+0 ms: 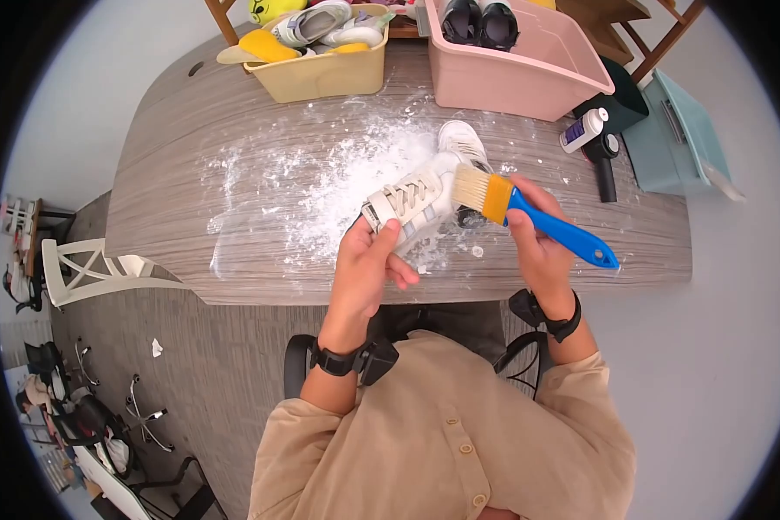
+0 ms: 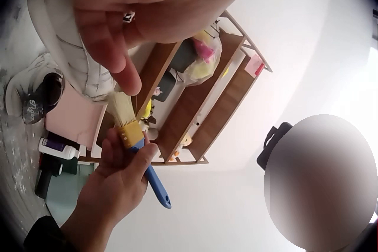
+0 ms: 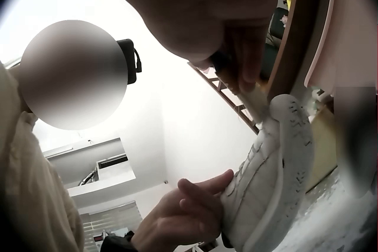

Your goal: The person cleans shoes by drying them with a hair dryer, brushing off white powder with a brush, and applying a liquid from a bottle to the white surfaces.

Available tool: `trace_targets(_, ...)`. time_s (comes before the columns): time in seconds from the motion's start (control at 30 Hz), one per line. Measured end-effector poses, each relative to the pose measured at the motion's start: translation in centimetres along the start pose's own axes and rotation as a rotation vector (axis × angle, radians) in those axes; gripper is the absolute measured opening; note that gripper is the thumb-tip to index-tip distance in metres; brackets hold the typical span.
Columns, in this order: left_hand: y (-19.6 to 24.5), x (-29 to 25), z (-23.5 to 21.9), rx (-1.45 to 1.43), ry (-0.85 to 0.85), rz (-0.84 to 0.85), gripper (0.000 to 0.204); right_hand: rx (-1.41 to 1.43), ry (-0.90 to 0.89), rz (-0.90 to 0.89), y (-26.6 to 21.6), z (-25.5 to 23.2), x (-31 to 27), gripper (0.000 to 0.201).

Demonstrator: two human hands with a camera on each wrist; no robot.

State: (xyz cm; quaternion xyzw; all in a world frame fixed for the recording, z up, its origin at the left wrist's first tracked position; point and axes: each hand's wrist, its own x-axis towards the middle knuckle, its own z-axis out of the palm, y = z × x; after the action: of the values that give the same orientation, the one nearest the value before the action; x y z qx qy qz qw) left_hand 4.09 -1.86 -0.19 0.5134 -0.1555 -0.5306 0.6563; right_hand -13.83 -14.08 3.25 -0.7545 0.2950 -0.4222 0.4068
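Note:
My left hand [image 1: 366, 269] grips a white sneaker [image 1: 409, 201] by its heel end, thumb on the upper, and holds it up over the table. Cream laces cross its top. In my right hand [image 1: 542, 247] is a wide paintbrush [image 1: 559, 232] with a blue handle, a yellow band and pale bristles. The bristles [image 2: 122, 109] are right at the toe of the sneaker in the left wrist view. Dark marks dot the sole edge [image 3: 298, 145] in the right wrist view. Behind lies a second white sneaker [image 1: 461, 137] with a dark inside, partly hidden by the held one.
White powder [image 1: 338, 178] is spread over the wood-grain table [image 1: 165, 165]. At the back stand a yellow bin [image 1: 321, 80] heaped with shoes and a pink bin [image 1: 520, 82] holding black shoes. A white bottle [image 1: 583, 130], a black handled tool [image 1: 604, 169] and a teal bin [image 1: 667, 156] are on the right.

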Motion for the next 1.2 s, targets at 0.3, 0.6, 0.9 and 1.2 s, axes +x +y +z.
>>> trace_targets(0.3, 0.2, 0.4, -0.6, -0.078, 0.018, 0.02, 0.028, -0.151, -0.214, -0.09, 0.2, -0.1, -1.3, 0.035)
trace_targets(0.6, 0.0, 0.6, -1.3, -0.217, 0.031, -0.044, 0.024, -0.102, -0.34, 0.011, 0.3, -0.6, -1.2, 0.032)
trace_targets(0.9, 0.5, 0.5, -0.4, -0.239, -0.005, -0.094, 0.025, -0.069, -0.244, 0.07, 0.4, -1.0, -0.9, 0.032)
trace_targets(1.2, 0.0, 0.5, -0.5, -0.302, -0.044, -0.155, 0.023, -0.083, -0.037, -0.127, -0.3, -1.1, 0.6, 0.033)
